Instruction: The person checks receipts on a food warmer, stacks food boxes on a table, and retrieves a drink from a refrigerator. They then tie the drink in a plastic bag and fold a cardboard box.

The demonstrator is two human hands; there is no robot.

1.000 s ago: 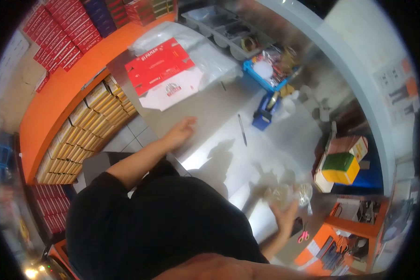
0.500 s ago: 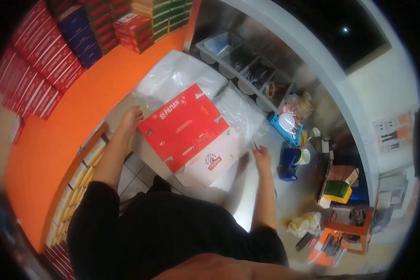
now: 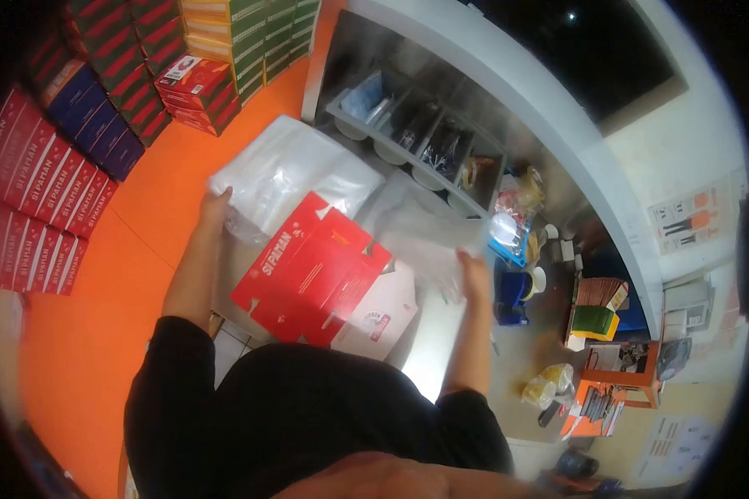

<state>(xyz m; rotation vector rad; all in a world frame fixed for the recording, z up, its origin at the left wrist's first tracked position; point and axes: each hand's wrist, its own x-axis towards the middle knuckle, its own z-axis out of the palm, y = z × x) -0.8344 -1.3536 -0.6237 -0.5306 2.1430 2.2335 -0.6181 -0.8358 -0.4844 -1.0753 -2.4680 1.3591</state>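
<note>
A flat, unfolded red carton (image 3: 312, 274) with "SI PAMAN" printing lies on the counter in front of me. Part of its white panel (image 3: 391, 312) with a round logo shows at its lower right. Beyond it is a thick stack of clear plastic bags (image 3: 295, 170). My left hand (image 3: 216, 205) is closed at the stack's left corner, its fingers partly hidden. At the right, my right hand (image 3: 474, 273) closes on the edge of a loose, cloudy plastic bag (image 3: 420, 241) that spreads across beside the carton.
Stacked red cartons (image 3: 46, 187), blue cartons (image 3: 96, 121) and green ones stand on the orange surface (image 3: 162, 216) to the left. A divided grey tray (image 3: 420, 137) sits behind. A blue holder (image 3: 512, 291), cups (image 3: 541, 279) and an orange box (image 3: 620, 374) are at the right.
Both hands have moved onto the plastic. The bag stack and loose plastic have come nearer to me, and the red carton has shifted nearer too. My view has turned slightly.
</note>
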